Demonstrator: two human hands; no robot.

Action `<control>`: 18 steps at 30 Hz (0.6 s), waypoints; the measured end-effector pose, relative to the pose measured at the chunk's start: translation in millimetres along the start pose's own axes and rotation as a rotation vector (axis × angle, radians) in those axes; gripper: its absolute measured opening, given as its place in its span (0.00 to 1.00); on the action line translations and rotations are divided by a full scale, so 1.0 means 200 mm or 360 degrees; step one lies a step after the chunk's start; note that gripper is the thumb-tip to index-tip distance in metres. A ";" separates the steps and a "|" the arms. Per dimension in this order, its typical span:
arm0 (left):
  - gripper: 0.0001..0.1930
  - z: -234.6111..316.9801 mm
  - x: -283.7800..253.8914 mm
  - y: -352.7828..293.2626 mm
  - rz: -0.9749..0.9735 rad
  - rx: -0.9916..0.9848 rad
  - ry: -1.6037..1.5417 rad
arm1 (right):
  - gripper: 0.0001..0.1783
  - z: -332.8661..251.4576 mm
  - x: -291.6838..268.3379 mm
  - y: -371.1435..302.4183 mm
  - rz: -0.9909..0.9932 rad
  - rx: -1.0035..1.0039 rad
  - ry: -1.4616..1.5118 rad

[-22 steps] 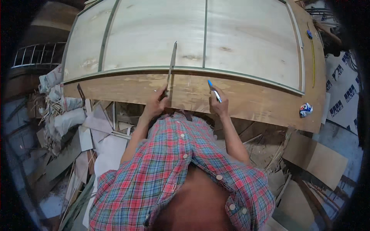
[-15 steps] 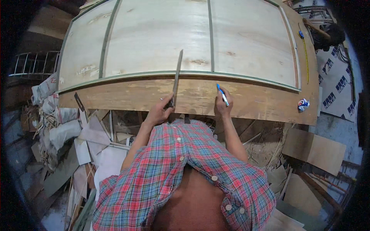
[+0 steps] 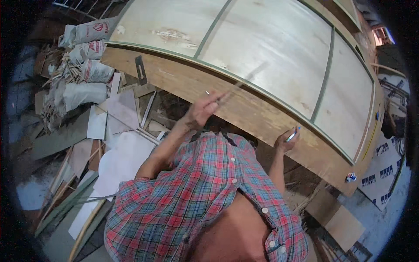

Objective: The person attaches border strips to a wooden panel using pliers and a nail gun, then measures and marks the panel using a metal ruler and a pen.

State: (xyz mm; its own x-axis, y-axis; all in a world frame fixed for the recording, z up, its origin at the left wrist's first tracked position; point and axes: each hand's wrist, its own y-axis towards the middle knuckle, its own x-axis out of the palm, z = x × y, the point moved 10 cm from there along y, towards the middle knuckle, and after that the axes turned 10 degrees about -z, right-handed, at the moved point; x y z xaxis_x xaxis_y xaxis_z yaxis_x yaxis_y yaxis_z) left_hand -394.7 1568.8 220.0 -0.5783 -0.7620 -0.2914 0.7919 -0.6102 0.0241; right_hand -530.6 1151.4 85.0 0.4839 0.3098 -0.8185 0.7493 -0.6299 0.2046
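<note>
My left hand (image 3: 204,109) is raised at the bench's near edge. Its fingers close on a long, straight metal blade (image 3: 251,75), like a square's or ruler's, which is blurred by motion. This blade points away to the right, over the framed panel (image 3: 270,39). A small pale tip shows by the same hand's fingers. Farther right, my right hand (image 3: 286,140) is curled around a blue and white pen (image 3: 291,136) near the bench edge, its blue end up. The panel is pale wood with green edging and green cross strips, lying on the wooden bench top (image 3: 174,81).
A dark slotted metal tool (image 3: 140,70) lies on the bench's left end. At its right end are a crumpled blue and white packet (image 3: 351,177) and a yellow tape measure (image 3: 371,139). Stuffed white sacks (image 3: 89,52) and board offcuts (image 3: 120,113) litter the floor at left.
The view has swung left, so the bench now slants down to the right. My left hand has lifted the metal blade, tilting it rightward. The pen stays in my right hand.
</note>
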 end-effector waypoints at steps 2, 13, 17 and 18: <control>0.30 -0.05 -0.15 -0.01 0.0080 0.0024 0.0303 | 0.23 0.00 0.00 0.01 0.0027 -0.0020 -0.0024; 0.25 -0.82 -0.69 0.20 -0.0279 -0.0003 0.1454 | 0.22 0.10 0.04 0.03 0.0093 0.0212 0.0070; 0.23 -0.89 -0.76 0.28 -0.0393 0.0148 0.1521 | 0.23 0.12 0.08 -0.13 0.0341 0.0422 0.0376; 0.23 -0.88 -0.77 0.29 -0.0396 0.0203 0.1533 | 0.24 0.10 0.12 -0.18 0.0354 0.0490 0.0391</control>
State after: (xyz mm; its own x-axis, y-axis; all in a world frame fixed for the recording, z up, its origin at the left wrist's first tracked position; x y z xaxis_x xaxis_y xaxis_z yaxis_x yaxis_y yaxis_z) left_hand -226.0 1688.7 97.9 -0.2747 -0.1436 -0.9508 0.6104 -0.7900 -0.0570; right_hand -555.4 1166.3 47.7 0.7387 0.2793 -0.6134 0.4635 -0.8713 0.1615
